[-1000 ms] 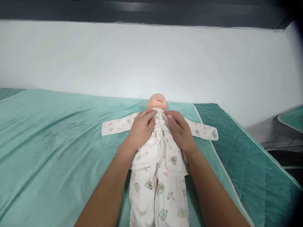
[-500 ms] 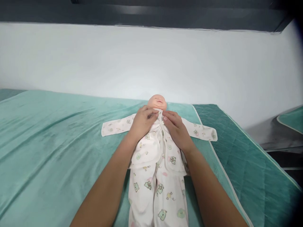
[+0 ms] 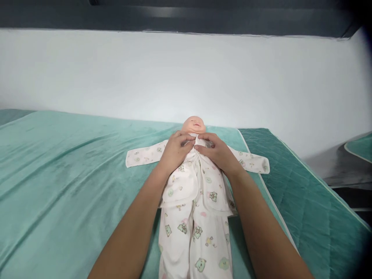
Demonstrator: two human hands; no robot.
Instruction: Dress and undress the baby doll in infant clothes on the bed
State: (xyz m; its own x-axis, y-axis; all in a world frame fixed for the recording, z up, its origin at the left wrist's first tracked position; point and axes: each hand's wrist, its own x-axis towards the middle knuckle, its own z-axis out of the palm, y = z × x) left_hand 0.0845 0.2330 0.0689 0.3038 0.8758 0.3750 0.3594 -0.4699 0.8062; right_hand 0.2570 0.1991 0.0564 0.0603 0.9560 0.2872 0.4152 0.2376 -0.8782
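A baby doll (image 3: 194, 124) lies on its back on a teal blanket (image 3: 66, 170), head toward the wall. It wears a white printed jacket (image 3: 188, 182) with sleeves spread out to both sides, and matching trousers (image 3: 194, 240). My left hand (image 3: 176, 150) and my right hand (image 3: 216, 152) meet at the jacket's collar just under the doll's chin. The fingers of both hands are curled and pinch the jacket's front edges together there. The spot between the fingertips is hidden.
A white wall (image 3: 186, 77) rises right behind the doll's head. At the right lies a darker quilted teal mat (image 3: 305, 201), whose edge drops to a dark floor. Another teal piece (image 3: 360, 145) shows at the far right.
Both hands have slid up from the doll's chest to the collar, and the fingers have gone from lying flat to pinching the jacket's front edges.
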